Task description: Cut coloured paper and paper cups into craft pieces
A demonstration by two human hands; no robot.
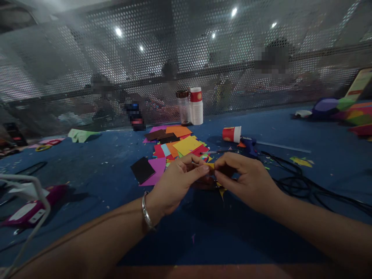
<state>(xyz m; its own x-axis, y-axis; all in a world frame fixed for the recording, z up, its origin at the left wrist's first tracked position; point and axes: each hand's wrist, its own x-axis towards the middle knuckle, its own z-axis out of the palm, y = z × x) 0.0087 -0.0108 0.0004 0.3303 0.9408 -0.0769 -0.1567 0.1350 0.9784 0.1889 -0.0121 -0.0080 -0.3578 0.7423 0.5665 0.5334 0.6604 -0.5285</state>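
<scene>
Between my two hands is a small yellow piece of paper (210,166), pinched at both ends. My left hand (183,176), with a silver bangle at the wrist, closes thumb and forefinger on its left end. On the right end, the thumb and fingertips of my right hand (242,174) press together. Below the fingers a yellow pointed scrap (221,192) shows; whether it joins the held piece I cannot tell. Just beyond my hands lies a pile of coloured paper, with a yellow sheet (187,145) on top.
A blue glue gun (249,145) lies by a tipped red-and-white paper cup (231,134). Black cable (305,186) coils at right. A clear jar (183,110) and stacked cups (197,108) stand at the back. A magenta power strip (36,207) lies left; a perforated screen (186,50) closes the far side.
</scene>
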